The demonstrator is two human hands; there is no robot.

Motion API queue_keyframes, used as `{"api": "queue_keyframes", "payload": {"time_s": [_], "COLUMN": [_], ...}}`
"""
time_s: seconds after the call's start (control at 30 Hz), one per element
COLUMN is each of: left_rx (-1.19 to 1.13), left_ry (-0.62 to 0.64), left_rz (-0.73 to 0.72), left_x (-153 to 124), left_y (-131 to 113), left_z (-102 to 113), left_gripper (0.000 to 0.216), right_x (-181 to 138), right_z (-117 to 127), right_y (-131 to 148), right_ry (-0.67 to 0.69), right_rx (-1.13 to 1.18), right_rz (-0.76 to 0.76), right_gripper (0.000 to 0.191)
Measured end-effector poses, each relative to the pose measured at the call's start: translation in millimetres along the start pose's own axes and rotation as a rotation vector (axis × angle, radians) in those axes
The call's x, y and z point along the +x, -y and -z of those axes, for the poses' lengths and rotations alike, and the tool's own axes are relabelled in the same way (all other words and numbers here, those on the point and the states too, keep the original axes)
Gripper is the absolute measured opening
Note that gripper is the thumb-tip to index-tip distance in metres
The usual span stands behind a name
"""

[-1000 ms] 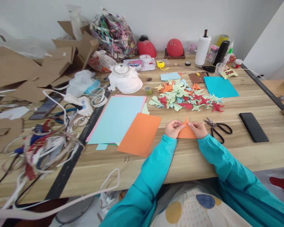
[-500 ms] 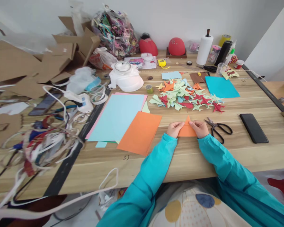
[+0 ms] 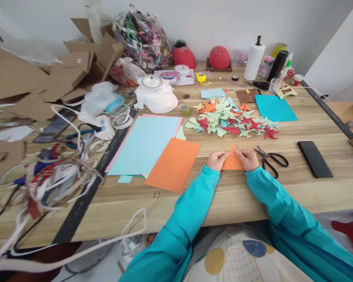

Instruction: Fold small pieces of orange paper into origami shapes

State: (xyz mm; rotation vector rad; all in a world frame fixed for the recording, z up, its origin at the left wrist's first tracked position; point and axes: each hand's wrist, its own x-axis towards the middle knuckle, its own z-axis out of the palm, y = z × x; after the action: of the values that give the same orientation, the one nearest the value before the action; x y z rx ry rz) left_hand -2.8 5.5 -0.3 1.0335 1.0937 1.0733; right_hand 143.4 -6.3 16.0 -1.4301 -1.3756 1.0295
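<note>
Between my hands is a small piece of orange paper (image 3: 233,164), partly folded, with a point at its far end. My left hand (image 3: 217,160) pinches its left side. On the right side, my right hand (image 3: 248,159) grips it with thumb and fingers; some fingers are hidden beneath. Black-handled scissors (image 3: 271,159) lie just right of my right hand, blades apart. Beyond my hands spreads a pile of folded paper cranes (image 3: 223,117) in green, red and orange. Left of my left hand lies a larger orange sheet (image 3: 173,164), overlapping light blue sheets (image 3: 147,145).
A black phone (image 3: 315,159) lies at the right, with a teal paper sheet (image 3: 276,107) behind it. Tangled cables (image 3: 55,176) and cardboard (image 3: 14,78) crowd the left. A white cap (image 3: 157,98) and a thread spool (image 3: 185,110) stand behind the sheets.
Both hands stay almost in place on the orange paper, with only a very slight shift. The view has moved slightly; the other things lie as before.
</note>
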Motion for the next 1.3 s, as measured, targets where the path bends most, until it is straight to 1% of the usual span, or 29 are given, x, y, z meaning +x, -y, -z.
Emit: {"api": "queue_keyframes", "payload": {"time_s": [0.13, 0.23, 0.37, 0.43, 0.53, 0.67, 0.9, 1.0, 1.2, 1.3], "left_rx": [-0.034, -0.103, -0.185, -0.178, -0.102, -0.050, -0.034, -0.033, -0.075, -0.109], "left_ry": [0.006, 0.017, -0.022, 0.001, 0.068, 0.097, 0.080, 0.085, 0.088, 0.098], "left_rz": [0.034, 0.091, 0.137, 0.133, 0.127, 0.106, 0.059, 0.064, 0.103, 0.130], "left_x": [-1, -1, -3, -4, -6, -5, -3, -3, -4, -5], "left_y": [-3, -7, -10, -11, -12, -9, -2, -2, -3, -5], "left_z": [-1, -3, -6, -7, -7, -6, -4, -4, -4, -5], "left_gripper": [0.033, 0.036, 0.039, 0.037, 0.035, 0.035, 0.033, 0.033, 0.035, 0.036], "right_x": [1, 1, 1, 0, 0, 0, 0, 0, 0, -1], "right_z": [1, 1, 1, 1, 0, 0, -1, -1, -1, -1], "right_y": [-2, -2, -2, -2, -2, -4, -4, -2, -1, 1], "right_ry": [-0.008, -0.011, -0.006, 0.003, 0.025, 0.054, 0.068, 0.076, 0.029, 0.095], "right_rx": [-0.014, -0.012, -0.005, 0.003, 0.021, 0.059, 0.110, 0.164, 0.214, 0.242], "right_rz": [0.018, 0.034, 0.049, 0.053, 0.051, 0.019, -0.022, -0.064, -0.163, -0.161], "right_gripper": [0.044, 0.044, 0.044, 0.045, 0.045, 0.045, 0.049, 0.051, 0.055, 0.052]}}
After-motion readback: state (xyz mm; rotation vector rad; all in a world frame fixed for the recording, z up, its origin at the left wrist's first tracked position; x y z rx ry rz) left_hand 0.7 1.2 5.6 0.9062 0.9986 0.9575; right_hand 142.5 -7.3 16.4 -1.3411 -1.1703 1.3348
